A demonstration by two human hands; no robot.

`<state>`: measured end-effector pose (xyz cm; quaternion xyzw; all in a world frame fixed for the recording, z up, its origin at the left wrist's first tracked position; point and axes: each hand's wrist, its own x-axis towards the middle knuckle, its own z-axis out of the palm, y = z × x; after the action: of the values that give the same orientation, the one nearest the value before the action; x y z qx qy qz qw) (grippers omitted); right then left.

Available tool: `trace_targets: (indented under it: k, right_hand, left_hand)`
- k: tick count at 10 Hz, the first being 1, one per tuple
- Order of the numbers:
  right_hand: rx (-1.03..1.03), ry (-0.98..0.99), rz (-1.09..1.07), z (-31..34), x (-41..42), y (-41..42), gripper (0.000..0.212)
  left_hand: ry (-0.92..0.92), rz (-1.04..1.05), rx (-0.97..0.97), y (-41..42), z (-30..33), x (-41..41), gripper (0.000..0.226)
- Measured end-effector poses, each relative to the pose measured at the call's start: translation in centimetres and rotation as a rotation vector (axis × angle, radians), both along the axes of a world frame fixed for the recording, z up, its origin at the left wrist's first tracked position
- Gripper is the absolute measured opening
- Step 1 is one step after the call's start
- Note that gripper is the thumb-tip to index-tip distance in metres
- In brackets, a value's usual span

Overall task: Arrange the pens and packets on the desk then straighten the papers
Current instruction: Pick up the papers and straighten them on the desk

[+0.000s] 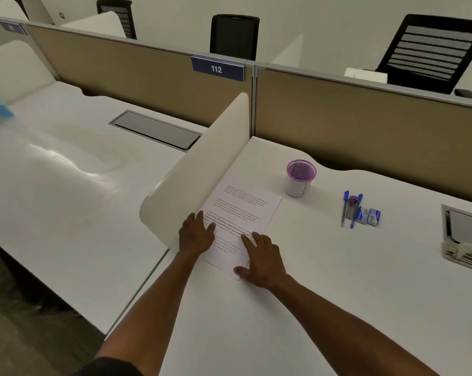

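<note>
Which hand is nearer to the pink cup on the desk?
Right. The right hand rests on the papers, below and slightly left of the pink cup. The left hand is farther left, beside the divider.

Both arms stretched fwd, forearms bare. Left hand [196, 234] palm down, fingers straight & spread, pressing flat. Right hand [262, 260] also palm down, fingers extended, index pointing fwd-left, thumb splayed out to the left. Hands close together, not touching.
</note>
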<state>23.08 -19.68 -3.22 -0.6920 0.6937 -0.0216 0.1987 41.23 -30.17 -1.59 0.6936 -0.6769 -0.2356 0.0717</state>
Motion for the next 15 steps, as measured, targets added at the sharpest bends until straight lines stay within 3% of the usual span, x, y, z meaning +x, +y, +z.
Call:
trace_targets:
  k: [6, 8, 9, 13, 15]
  right_hand:
    - [0.015, 0.006, 0.022, 0.5, -0.3, 0.0, 0.089]
    - [0.02, 0.007, 0.019, 0.6, -0.4, 0.0, 0.089]
    - [0.023, 0.001, 0.02, 0.7, -0.4, -0.1, 0.089]
    - [0.02, -0.024, 0.02, 0.4, -0.6, 0.0, 0.091]
    - [0.025, -0.21, -0.056, 0.8, -1.7, 0.1, 0.087]
  left_hand:
    - [-0.128, 0.104, 0.013, -1.5, 1.1, -1.1, 0.082]
    - [-0.126, 0.123, -0.007, -2.3, 1.6, -1.5, 0.074]
    - [0.011, 0.134, 0.025, -2.4, 1.7, -1.5, 0.064]
    - [0.183, 0.234, -0.017, -2.7, 2.5, -1.0, 0.047]
    - [0.329, 0.252, -0.102, -1.7, 2.9, -0.6, 0.029]
